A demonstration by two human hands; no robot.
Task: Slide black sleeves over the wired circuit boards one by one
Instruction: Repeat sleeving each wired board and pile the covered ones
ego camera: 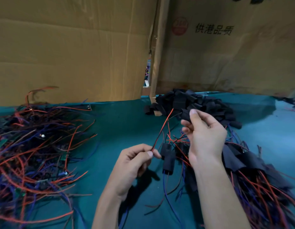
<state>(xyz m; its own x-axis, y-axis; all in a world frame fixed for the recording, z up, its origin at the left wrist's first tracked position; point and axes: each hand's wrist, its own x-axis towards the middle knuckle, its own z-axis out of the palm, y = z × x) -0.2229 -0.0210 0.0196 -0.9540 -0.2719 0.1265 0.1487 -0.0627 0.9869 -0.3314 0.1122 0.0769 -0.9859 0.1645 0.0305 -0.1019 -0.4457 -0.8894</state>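
My right hand (204,134) is raised over the table and grips a black sleeve (185,115) between thumb and fingers. My left hand (136,161) pinches the lower end of a red and black wire pair (161,129) that rises toward the sleeve. A heap of loose black sleeves (193,103) lies behind my right hand. A tangle of bare wired circuit boards (36,146) covers the table at the left. Sleeved boards (168,160) lie between and below my hands, and more of them (245,164) are piled at the right under my right forearm.
The table carries a teal cloth (120,123). Tall cardboard walls (77,47) stand along its far edge, with a narrow gap (148,70) between the two sheets. Loose blue and red wires trail toward the near edge.
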